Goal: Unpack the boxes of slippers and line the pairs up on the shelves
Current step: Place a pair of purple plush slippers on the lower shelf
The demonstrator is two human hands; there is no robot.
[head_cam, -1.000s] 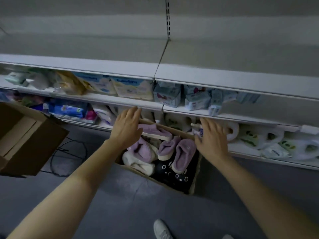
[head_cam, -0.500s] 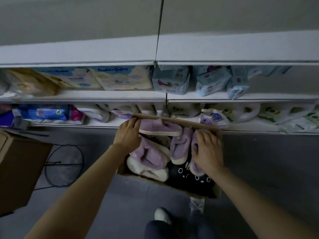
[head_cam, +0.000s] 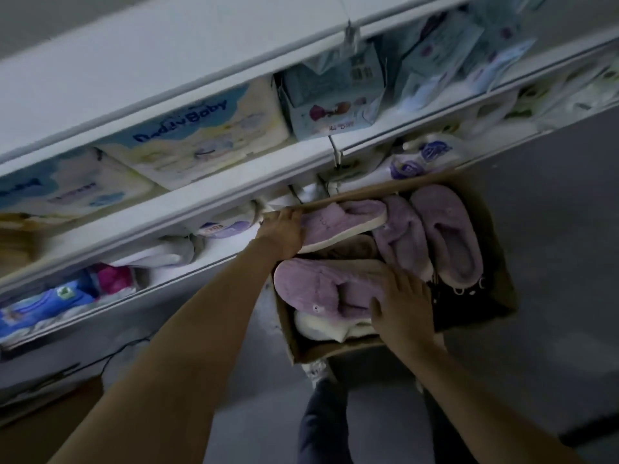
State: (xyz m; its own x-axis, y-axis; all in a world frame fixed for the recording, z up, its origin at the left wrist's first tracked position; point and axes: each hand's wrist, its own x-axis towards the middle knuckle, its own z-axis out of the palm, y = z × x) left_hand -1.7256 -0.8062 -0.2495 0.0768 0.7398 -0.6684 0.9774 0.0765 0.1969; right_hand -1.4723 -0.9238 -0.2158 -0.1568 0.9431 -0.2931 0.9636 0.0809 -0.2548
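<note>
**Lilac fleece, still boxed**

Plush lilac slippers fill the open brown cardboard box [head_cam: 335, 351] on the grey floor, just below the lowest white metal shelf [head_cam: 207, 195]. The left hand [head_cam: 283, 234] curls around the heel end of a lilac slipper with a cream sole [head_cam: 345, 222] at the box's far rim. The right hand [head_cam: 407, 304] presses its fingers around a nearer lilac slipper [head_cam: 311, 286]. The slippers look light, soft and squashy; the stiffer sole edge probably offers the firmest hold, and pairs could be lifted pinched together.
</note>
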